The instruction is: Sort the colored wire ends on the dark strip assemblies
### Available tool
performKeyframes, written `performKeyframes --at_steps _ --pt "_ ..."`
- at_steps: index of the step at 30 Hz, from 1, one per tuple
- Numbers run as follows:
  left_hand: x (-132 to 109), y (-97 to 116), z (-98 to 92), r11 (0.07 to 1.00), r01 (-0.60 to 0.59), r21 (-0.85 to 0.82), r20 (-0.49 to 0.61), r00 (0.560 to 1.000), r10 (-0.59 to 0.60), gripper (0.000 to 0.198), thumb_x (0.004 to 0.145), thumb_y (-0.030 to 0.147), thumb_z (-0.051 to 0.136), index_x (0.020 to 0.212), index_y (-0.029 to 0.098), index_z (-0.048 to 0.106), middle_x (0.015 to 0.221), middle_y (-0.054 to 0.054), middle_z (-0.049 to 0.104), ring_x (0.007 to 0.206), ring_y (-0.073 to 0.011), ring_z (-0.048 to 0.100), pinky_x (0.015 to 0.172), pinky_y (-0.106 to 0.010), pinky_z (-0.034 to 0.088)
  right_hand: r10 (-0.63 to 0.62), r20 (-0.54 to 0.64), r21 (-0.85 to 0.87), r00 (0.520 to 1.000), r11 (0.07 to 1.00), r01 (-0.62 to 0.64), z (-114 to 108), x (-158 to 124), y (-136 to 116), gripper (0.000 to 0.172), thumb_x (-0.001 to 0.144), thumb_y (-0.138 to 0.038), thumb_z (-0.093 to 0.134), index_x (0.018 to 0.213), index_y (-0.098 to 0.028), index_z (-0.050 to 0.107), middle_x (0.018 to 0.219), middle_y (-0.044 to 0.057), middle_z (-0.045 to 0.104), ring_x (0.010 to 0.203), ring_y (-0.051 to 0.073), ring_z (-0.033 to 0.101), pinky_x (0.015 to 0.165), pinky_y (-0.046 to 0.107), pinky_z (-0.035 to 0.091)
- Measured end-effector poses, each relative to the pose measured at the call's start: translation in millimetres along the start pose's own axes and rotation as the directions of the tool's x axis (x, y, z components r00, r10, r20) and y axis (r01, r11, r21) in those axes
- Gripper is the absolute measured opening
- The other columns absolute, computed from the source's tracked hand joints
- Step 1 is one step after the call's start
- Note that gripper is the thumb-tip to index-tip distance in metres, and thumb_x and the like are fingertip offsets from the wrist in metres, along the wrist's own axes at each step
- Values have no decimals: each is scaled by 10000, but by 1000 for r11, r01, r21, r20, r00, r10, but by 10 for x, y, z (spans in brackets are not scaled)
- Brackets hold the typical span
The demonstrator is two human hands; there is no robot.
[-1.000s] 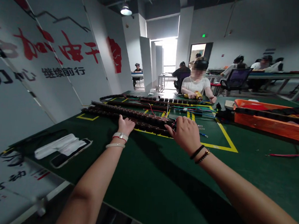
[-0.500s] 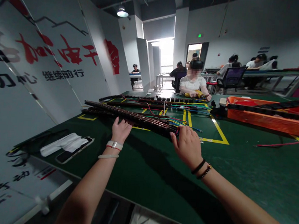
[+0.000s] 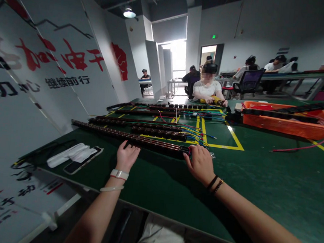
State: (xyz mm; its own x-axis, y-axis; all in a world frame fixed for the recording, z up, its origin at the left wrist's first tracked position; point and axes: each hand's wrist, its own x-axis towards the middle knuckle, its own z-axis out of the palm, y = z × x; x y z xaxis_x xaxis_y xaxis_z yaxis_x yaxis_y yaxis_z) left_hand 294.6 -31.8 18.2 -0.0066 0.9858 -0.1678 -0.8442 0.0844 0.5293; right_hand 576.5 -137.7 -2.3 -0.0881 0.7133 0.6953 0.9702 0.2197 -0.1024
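A long dark strip with copper-coloured lines along its length (image 3: 138, 138) lies slantwise across the near part of the table. Its right end is gripped by my right hand (image 3: 200, 163), thumb in front and fingers over the top. My left hand (image 3: 127, 157) is palm up with fingers stretched out at the strip's front edge; whether the fingertips touch it I cannot tell. Just behind lie a shorter dark strip (image 3: 159, 132) and another long one (image 3: 133, 123), with coloured wires (image 3: 195, 131) coming from their right ends.
An orange basket (image 3: 286, 128) holding dark strips stands at the right, a red cable (image 3: 298, 151) trailing from it. A phone (image 3: 83, 162) and white tissue (image 3: 70, 154) lie at left. Across the table (image 3: 272, 191) sits a person (image 3: 207, 89) with a yellow tool (image 3: 215, 100).
The long strip has come down toward me onto the table, its left end swinging nearer and away from the other strips. My left hand has lowered slightly and its fingers now show clear of the strip.
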Motion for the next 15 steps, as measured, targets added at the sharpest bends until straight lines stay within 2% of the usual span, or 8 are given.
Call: performKeyframes --at_steps 6,7,9,12,13,15 --pt "28 -76 43 993 68 94 -118 991 -57 141 809 321 497 800 181 489 728 -31 506 692 -166 557 627 -301 488 60 38 14 997 998 -61 123 -44 133 338 934 -398 346 1006 -120 525 883 103 571 828 219 497 741 330 359" --pt "15 -84 52 991 81 105 -133 989 -66 159 808 323 496 864 175 513 783 -53 538 754 -185 582 661 -317 500 62 44 15 997 998 -63 144 -46 160 337 934 -398 347 1005 -121 525 885 103 573 833 219 500 743 329 361" --pt "-60 -84 69 984 120 133 -149 984 -100 321 802 327 494 1070 151 514 1001 -130 575 959 -233 589 755 -350 509 63 63 13 996 998 -64 186 -53 212 333 933 -403 351 1002 -128 526 888 101 576 839 219 504 746 327 363" --pt "-317 -65 118 959 202 200 -131 975 -178 623 766 275 526 1347 152 336 1326 -204 434 1224 -278 456 886 -389 478 74 124 16 989 997 -77 241 -78 266 312 933 -392 358 996 -136 526 882 91 579 831 208 510 748 318 369" --pt "-433 -66 149 949 233 212 -88 972 -219 675 763 258 527 1383 145 286 1373 -217 389 1259 -289 422 909 -401 469 80 154 21 985 996 -85 253 -89 276 305 933 -386 361 997 -137 525 881 89 580 830 204 513 750 316 373" --pt "-675 -99 239 954 194 230 19 979 -203 659 776 242 507 1386 109 295 1363 -228 414 1248 -297 440 922 -392 471 96 220 32 971 994 -105 262 -104 289 300 931 -382 369 996 -133 523 886 87 579 836 200 518 756 314 381"
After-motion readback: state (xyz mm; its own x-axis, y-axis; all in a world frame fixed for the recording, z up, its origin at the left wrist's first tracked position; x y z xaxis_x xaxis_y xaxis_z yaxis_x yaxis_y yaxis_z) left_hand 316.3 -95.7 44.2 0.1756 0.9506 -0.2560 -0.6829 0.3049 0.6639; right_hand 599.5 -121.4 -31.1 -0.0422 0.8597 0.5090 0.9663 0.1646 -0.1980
